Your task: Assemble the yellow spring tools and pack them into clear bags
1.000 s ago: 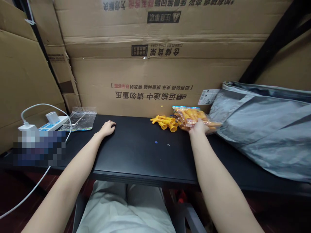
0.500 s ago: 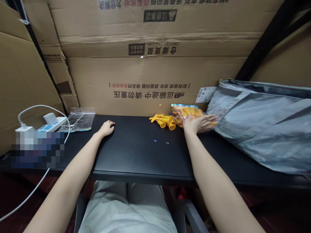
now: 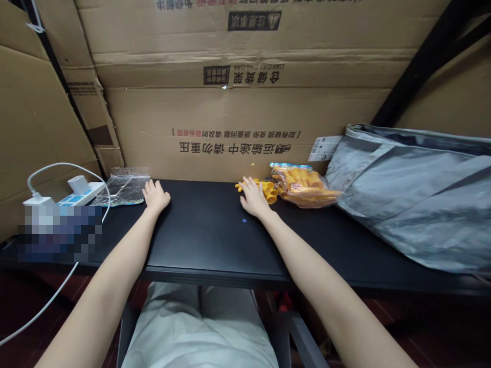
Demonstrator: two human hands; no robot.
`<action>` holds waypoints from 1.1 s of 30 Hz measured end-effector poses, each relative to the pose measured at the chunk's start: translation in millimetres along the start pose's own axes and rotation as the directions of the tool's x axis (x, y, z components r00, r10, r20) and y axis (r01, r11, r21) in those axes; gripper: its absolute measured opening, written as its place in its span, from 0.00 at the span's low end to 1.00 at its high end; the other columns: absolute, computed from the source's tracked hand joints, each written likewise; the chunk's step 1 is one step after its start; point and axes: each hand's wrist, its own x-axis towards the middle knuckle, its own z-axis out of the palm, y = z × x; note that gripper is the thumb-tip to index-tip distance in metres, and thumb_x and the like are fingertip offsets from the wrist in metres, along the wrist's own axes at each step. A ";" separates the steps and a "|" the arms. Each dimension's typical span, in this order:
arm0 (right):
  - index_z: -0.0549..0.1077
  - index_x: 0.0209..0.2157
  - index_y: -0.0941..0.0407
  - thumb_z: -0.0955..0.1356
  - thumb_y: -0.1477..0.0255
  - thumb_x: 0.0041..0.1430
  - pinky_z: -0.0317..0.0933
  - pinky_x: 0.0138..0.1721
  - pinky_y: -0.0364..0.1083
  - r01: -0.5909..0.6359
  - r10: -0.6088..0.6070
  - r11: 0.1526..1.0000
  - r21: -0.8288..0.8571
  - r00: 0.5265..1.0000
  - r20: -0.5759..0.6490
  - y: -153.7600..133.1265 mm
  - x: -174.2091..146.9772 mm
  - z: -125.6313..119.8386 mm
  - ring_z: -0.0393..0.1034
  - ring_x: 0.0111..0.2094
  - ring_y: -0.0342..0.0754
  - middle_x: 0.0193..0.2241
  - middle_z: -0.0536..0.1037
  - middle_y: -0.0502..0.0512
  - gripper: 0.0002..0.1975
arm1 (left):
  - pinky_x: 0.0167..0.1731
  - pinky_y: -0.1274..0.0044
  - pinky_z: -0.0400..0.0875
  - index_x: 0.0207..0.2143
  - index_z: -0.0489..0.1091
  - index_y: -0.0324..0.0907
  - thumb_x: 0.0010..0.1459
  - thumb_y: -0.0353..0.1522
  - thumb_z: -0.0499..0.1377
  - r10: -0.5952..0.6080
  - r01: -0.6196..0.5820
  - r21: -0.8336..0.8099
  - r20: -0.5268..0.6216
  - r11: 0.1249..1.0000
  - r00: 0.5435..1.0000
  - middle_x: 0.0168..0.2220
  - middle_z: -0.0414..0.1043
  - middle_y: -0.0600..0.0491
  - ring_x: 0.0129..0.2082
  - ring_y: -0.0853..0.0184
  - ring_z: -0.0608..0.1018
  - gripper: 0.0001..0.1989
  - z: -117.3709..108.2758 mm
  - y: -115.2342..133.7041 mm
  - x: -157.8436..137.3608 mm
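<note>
My right hand (image 3: 253, 198) lies over a small pile of yellow-orange plastic pieces (image 3: 271, 191), fingers spread and palm down. The pieces look like hollow cones with pronged ends, and the hand covers part of them. Just right of the pile is a clear plastic bag (image 3: 305, 186) filled with more such pieces. On the left, my left hand (image 3: 155, 196) rests open on the black table (image 3: 207, 240), holding nothing. Beside it lies a flat, clear plastic bag (image 3: 128, 186), close to its fingertips.
A large grey fabric bag (image 3: 414, 199) takes up the right side of the table. At the left are a power strip (image 3: 86, 193) with plugs, a white cable (image 3: 49, 313) and a blurred-out item. Printed cardboard (image 3: 230, 112) stands along the back.
My right hand has moved left, from the filled bag to the loose yellow pieces. My left hand has shifted slightly left towards the flat bag, and its fingers have spread.
</note>
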 end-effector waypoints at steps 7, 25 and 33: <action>0.68 0.56 0.59 0.56 0.71 0.63 0.29 0.63 0.66 -0.008 0.020 0.999 -0.040 0.945 0.328 1.2 -0.6 -1.0 0.55 0.61 0.56 0.58 0.66 0.64 0.23 | 0.53 0.40 0.42 0.62 0.50 0.30 0.52 0.38 0.53 -0.288 0.289 -0.057 0.025 0.956 0.957 0.64 0.45 0.26 0.65 0.38 0.46 0.38 0.8 -18.6 9.7; 0.69 0.55 0.57 0.57 0.73 0.64 0.29 0.63 0.66 -0.028 0.021 0.999 0.018 0.944 0.330 -0.8 -1.6 -7.0 0.59 0.59 0.55 0.57 0.68 0.61 0.20 | 0.59 0.54 0.51 0.62 0.56 0.38 0.63 0.41 0.43 0.205 -0.267 0.085 0.434 0.960 0.877 0.66 0.47 0.37 0.65 0.48 0.53 0.28 8.4 21.5 -10.5; 0.68 0.56 0.58 0.57 0.72 0.64 0.28 0.63 0.67 -0.026 0.018 0.999 0.018 0.941 0.337 -0.2 -1.0 -6.3 0.58 0.60 0.56 0.58 0.67 0.62 0.21 | 0.60 0.68 0.56 0.63 0.55 0.38 0.57 0.26 0.46 0.523 -0.491 -0.186 0.379 0.851 0.764 0.63 0.56 0.44 0.62 0.61 0.61 0.29 13.2 36.3 -20.3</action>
